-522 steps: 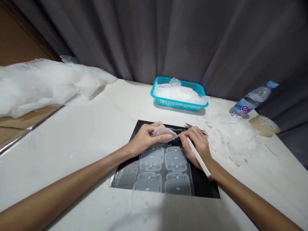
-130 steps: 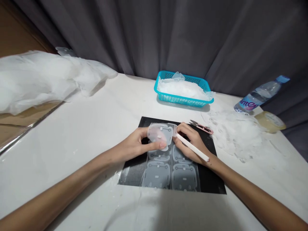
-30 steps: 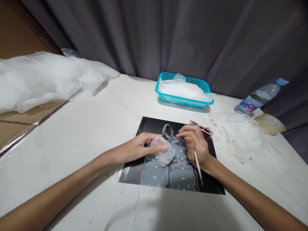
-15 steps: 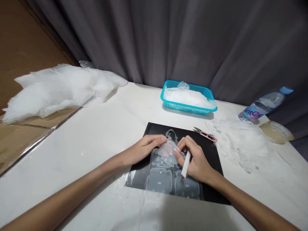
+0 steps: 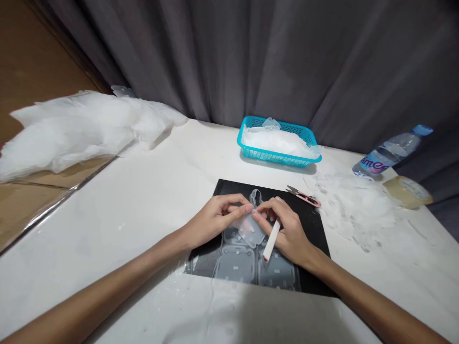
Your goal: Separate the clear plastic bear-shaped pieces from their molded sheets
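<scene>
My left hand (image 5: 229, 212) pinches a thin translucent plastic piece (image 5: 253, 234) between thumb and fingers, tilted up above the black mat (image 5: 311, 265). My right hand (image 5: 283, 229) meets it at the piece's upper edge, thumb and forefinger closed there. A slim white stick-like tool (image 5: 271, 241) is tucked in that same hand, its reddish-tipped end pointing down toward me. A narrow loop of clear trim (image 5: 256, 197) rises behind the fingertips. Under both hands, a sheet of translucent moulded shapes (image 5: 234, 265) lies on the mat.
Pink-handled thread snips (image 5: 304, 197) lie on the mat's far right corner. Farther back is a turquoise basket (image 5: 279, 155) of white translucent pieces. Clear scraps (image 5: 355, 205), a tape roll (image 5: 407, 191) and a water bottle (image 5: 390, 153) are at right; a white pile (image 5: 82, 129) is at left.
My hands have drawn together, so their fingertips now meet at the piece's upper edge. The clear loop has become narrower. The white tool has shifted slightly left with my right hand.
</scene>
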`<state>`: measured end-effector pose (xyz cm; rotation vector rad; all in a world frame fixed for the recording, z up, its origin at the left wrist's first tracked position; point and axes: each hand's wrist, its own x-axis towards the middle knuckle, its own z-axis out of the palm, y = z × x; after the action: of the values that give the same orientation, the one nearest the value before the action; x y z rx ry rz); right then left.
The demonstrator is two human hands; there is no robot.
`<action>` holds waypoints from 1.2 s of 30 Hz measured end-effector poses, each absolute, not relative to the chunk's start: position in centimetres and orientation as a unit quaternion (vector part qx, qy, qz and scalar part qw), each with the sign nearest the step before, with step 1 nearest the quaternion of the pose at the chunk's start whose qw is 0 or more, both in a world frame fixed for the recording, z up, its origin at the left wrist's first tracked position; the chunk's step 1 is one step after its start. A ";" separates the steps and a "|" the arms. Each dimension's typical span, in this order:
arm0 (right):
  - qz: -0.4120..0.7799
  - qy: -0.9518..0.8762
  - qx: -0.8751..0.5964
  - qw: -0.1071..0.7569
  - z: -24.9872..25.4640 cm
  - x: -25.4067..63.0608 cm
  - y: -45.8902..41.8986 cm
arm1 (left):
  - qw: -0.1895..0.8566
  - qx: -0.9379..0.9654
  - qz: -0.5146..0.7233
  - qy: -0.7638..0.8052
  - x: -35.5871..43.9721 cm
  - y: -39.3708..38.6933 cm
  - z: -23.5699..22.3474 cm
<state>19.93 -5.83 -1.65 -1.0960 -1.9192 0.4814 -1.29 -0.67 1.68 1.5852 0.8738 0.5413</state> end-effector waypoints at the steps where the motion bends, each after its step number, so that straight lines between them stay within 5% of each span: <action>1: 0.174 -0.776 -0.435 0.422 -1.6 19.9 -5.8 | 0.576 0.684 0.238 0.378 -1.3 -0.7 1.7; 10: -0.109 -0.858 -0.325 0.383 -1.9 19.4 -6.8 | 0.578 0.609 0.308 0.448 -1.1 -0.1 -0.1; 16: 0.078 -0.756 -0.384 0.524 -2.6 20.0 -6.7 | 0.645 0.531 0.301 0.461 -1.8 1.1 -0.3; 25: 0.227 -0.680 -0.484 0.502 -2.9 20.5 -6.4 | 0.573 0.676 0.258 0.384 -1.5 -0.4 0.6; 36: 0.022 -0.828 -0.340 0.446 -1.3 20.2 -6.6 | 0.539 0.630 0.334 0.448 -1.1 -0.1 -0.3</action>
<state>20.16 -6.56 -1.35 -0.8420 -2.0500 0.0557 -1.11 -0.10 -0.26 1.4990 1.0650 0.7933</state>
